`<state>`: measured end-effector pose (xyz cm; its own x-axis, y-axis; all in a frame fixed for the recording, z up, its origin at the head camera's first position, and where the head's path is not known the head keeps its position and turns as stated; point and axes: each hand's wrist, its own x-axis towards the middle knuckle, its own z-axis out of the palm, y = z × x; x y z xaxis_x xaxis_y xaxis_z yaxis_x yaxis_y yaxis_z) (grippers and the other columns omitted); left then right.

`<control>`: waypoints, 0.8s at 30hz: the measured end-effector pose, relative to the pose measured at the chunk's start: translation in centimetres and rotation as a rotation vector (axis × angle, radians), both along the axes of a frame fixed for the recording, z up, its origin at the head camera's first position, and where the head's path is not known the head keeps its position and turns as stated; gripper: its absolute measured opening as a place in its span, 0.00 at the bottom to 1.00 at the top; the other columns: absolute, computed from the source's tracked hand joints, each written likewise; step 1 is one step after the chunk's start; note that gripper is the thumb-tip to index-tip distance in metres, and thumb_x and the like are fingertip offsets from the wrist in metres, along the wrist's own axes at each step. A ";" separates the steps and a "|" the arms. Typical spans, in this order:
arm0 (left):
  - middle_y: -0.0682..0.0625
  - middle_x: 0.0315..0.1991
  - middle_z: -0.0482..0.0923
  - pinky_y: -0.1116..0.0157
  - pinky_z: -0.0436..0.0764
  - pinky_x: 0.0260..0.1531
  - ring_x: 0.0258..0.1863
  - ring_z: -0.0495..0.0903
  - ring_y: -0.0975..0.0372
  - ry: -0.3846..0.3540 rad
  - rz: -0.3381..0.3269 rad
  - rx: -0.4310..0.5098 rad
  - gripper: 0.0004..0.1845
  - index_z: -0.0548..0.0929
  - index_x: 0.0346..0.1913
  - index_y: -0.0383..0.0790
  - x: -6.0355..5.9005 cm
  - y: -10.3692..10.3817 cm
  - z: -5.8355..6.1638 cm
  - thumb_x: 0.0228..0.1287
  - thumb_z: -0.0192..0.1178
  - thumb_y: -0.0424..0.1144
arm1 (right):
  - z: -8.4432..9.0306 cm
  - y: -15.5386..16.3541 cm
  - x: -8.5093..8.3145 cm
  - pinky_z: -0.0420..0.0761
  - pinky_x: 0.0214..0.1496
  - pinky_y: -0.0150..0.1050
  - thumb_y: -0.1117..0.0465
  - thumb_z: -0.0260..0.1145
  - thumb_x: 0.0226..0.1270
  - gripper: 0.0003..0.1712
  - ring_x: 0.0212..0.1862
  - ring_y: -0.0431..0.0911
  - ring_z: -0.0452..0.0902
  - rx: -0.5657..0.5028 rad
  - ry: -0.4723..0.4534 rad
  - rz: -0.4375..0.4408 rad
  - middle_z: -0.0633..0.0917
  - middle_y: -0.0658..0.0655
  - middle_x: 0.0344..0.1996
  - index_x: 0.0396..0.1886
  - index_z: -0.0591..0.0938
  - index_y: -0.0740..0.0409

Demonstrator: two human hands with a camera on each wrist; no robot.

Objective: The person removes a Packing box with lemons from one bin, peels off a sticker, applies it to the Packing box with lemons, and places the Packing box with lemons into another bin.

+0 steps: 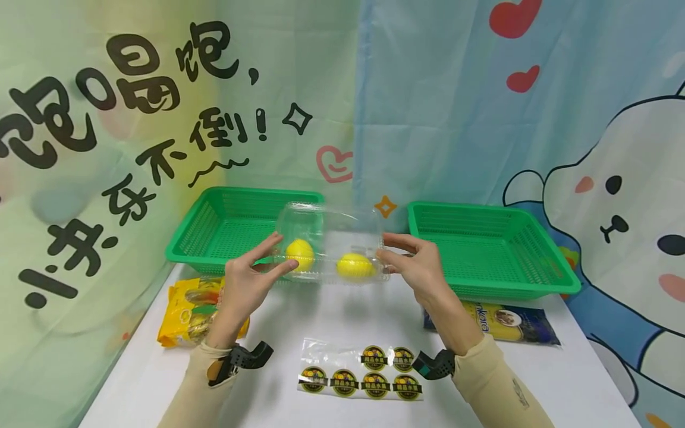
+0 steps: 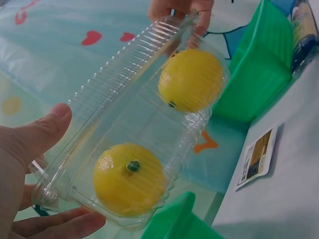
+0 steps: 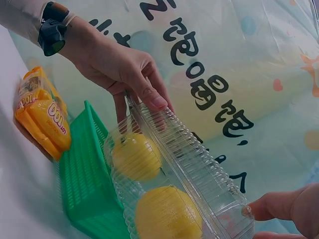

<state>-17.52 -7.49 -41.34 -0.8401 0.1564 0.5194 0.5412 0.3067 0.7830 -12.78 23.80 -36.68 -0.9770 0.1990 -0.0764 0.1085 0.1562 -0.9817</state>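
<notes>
Two lemons (image 1: 355, 266) sit inside a clear plastic box (image 1: 348, 221), held up over the white table (image 1: 283, 324). The left hand (image 1: 249, 279) and right hand (image 1: 421, 264) each pinch one end. If one end dips, the lemons could roll; if they squeeze hard, the plastic could bend and slip.

A clear, ribbed plastic container (image 1: 327, 260) is held aloft, lengthwise and slightly tilted, the left hand (image 1: 249, 278) gripping its nine o'clock end and the right hand (image 1: 420, 265) its three o'clock end. Inside, apart from each other, are two bright yellow fruits with green stem spots: one fruit (image 1: 299, 253) around eight o'clock, the other fruit (image 1: 355, 266) around four, lying sideways.
</notes>
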 end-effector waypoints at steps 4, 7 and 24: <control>0.44 0.67 0.81 0.72 0.88 0.40 0.44 0.92 0.50 -0.007 -0.017 0.024 0.31 0.85 0.64 0.40 0.4 0.7 -0.2 0.55 0.80 0.40 | -0.2 0.7 0.8 0.90 0.49 0.43 0.63 0.72 0.71 0.27 0.42 0.43 0.88 -0.003 -0.001 -0.011 0.80 0.62 0.67 0.69 0.81 0.59; 0.45 0.67 0.81 0.68 0.89 0.40 0.41 0.93 0.52 -0.028 -0.015 0.023 0.31 0.85 0.64 0.43 0.9 1.2 -0.4 0.55 0.80 0.42 | -0.3 1.2 1.4 0.89 0.48 0.41 0.62 0.73 0.71 0.28 0.43 0.42 0.87 -0.008 -0.005 -0.017 0.80 0.61 0.68 0.69 0.80 0.59; 0.41 0.67 0.81 0.61 0.90 0.43 0.56 0.88 0.49 0.029 -0.025 -0.027 0.32 0.85 0.64 0.38 2.6 4.0 -1.5 0.56 0.80 0.42 | -1.0 3.6 4.2 0.90 0.49 0.44 0.61 0.73 0.71 0.29 0.44 0.41 0.87 0.019 0.008 -0.037 0.79 0.64 0.68 0.70 0.79 0.62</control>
